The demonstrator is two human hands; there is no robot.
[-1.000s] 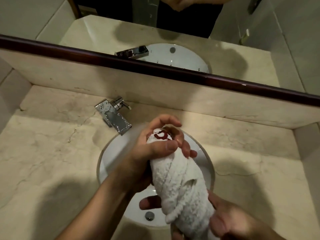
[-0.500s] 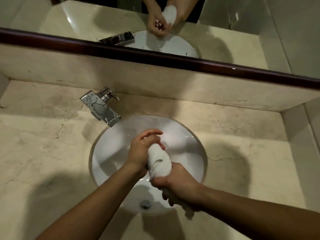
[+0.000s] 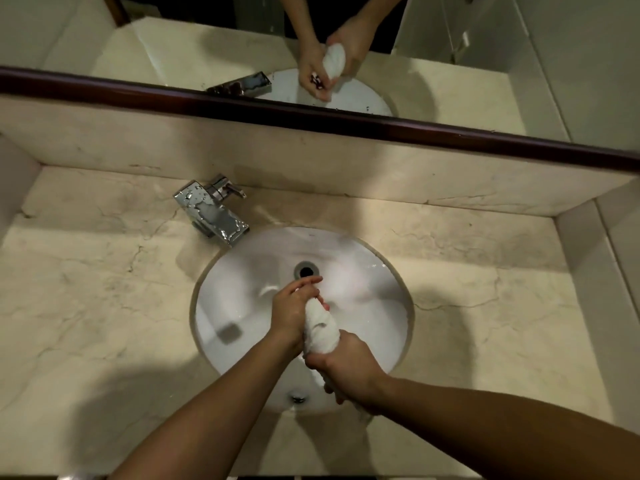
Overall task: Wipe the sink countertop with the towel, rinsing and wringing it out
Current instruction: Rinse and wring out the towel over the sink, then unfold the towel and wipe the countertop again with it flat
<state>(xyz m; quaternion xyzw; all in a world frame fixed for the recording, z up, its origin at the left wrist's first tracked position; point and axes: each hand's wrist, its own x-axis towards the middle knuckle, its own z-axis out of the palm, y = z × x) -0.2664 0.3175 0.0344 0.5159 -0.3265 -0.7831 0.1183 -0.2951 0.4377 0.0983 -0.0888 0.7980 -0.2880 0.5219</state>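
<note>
A white towel (image 3: 322,329) is rolled into a tight twist over the round white sink (image 3: 239,292). My left hand (image 3: 291,311) is closed around its far end, near the drain hole (image 3: 306,271). My right hand (image 3: 344,370) is closed around its near end, with a bit of cloth hanging below the fist. Both hands are above the basin, inside its rim. The beige marble countertop (image 3: 97,306) spreads to both sides of the sink.
A chrome faucet (image 3: 211,211) stands at the sink's back left, wet with drops. A marble backsplash (image 3: 311,161) and a dark-framed mirror (image 3: 346,46) rise behind. A side wall (image 3: 609,271) closes the counter on the right. An overflow hole (image 3: 298,398) sits at the basin's near wall.
The hands have dropped lower into the basin and away from the camera. My right hand has come over the top of the towel's near end, and the towel is twisted tighter.
</note>
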